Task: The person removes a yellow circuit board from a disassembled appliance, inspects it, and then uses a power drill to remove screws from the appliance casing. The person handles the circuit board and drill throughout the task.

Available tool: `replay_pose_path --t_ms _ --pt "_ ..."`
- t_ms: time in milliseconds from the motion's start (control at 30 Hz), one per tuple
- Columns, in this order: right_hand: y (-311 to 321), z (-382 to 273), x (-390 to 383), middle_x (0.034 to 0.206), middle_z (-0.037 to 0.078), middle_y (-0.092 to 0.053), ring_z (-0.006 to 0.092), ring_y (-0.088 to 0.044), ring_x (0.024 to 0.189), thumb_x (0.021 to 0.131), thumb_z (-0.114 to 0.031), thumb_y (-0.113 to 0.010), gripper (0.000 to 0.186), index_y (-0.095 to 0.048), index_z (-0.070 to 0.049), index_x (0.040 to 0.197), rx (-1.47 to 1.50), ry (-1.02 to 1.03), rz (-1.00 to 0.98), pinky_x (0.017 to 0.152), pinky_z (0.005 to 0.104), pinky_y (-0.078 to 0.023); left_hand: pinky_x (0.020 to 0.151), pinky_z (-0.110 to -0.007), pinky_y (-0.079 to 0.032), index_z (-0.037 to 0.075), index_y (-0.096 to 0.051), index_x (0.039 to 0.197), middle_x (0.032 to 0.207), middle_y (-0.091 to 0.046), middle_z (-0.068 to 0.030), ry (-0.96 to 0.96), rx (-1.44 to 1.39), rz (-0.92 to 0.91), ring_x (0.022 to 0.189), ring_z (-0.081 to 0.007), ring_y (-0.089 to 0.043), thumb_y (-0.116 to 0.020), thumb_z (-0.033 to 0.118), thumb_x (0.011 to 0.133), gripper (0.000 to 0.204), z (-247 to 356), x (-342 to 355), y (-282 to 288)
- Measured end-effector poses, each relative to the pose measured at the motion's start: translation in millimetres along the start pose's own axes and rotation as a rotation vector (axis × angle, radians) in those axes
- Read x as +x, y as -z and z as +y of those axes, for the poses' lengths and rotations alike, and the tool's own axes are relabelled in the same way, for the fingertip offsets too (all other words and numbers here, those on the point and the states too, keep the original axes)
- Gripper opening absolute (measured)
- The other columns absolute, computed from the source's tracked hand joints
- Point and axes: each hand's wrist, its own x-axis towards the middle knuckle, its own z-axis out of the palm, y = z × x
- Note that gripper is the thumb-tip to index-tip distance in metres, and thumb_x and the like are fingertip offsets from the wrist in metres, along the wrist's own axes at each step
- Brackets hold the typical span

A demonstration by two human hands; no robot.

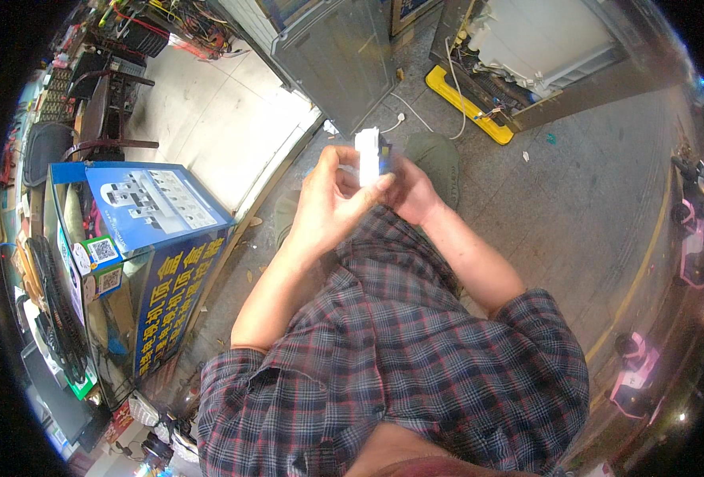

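A small white part (365,157) with a dark side and a bit of yellow is held upright in front of my body, at the middle of the view. My left hand (337,196) grips it with the thumb along its lower left and fingers curled behind. My right hand (410,191) is closed around its dark right side, with fingertips partly hidden by the part. Below are my checked shirt and green-trousered legs.
An opened appliance (566,36) with exposed wiring and a yellow base strip (467,107) stands upper right, cables on the floor nearby. A grey panel (332,60) is upper middle. A blue display box (169,207), chair (97,111) and goods line the left. Pink-and-black objects (634,374) stand right.
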Motion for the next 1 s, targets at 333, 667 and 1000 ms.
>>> replay_pose_path --t_ms 333,667,1000 --pt "-10 44 -4 0.082 -0.011 -0.057 0.0058 -0.048 0.061 0.101 -0.066 -0.048 0.043 -0.061 -0.027 0.115 0.288 -0.512 -0.255 0.051 0.0224 -0.037 0.106 -0.048 -0.051 0.002 -0.049 0.144 0.133 -0.063 -0.0245 -0.188 0.324 0.085 0.127 -0.041 -0.063 -0.092 0.034 0.075 0.088 -11 11 -15" --pt "-51 21 -7 0.087 0.0 -0.057 0.0135 -0.051 0.067 0.108 -0.049 -0.037 0.045 -0.061 -0.011 0.117 0.057 -0.385 -0.001 0.063 0.0302 -0.046 0.113 -0.042 -0.045 -0.002 -0.041 0.15 0.139 -0.061 -0.0181 -0.209 -0.242 0.146 0.133 -0.0283 -0.058 -0.084 0.025 0.088 0.08 -44 24 7" --pt "-56 15 -18 0.095 0.0 -0.059 0.0101 -0.059 0.074 0.108 -0.034 -0.059 0.031 -0.057 -0.01 0.128 -0.08 -0.117 0.168 0.067 0.0309 -0.056 0.119 -0.054 -0.036 0.011 -0.042 0.156 0.156 -0.05 -0.0218 -0.063 -0.992 0.143 0.14 -0.0404 -0.052 -0.041 0.07 0.101 0.08 -74 30 27"
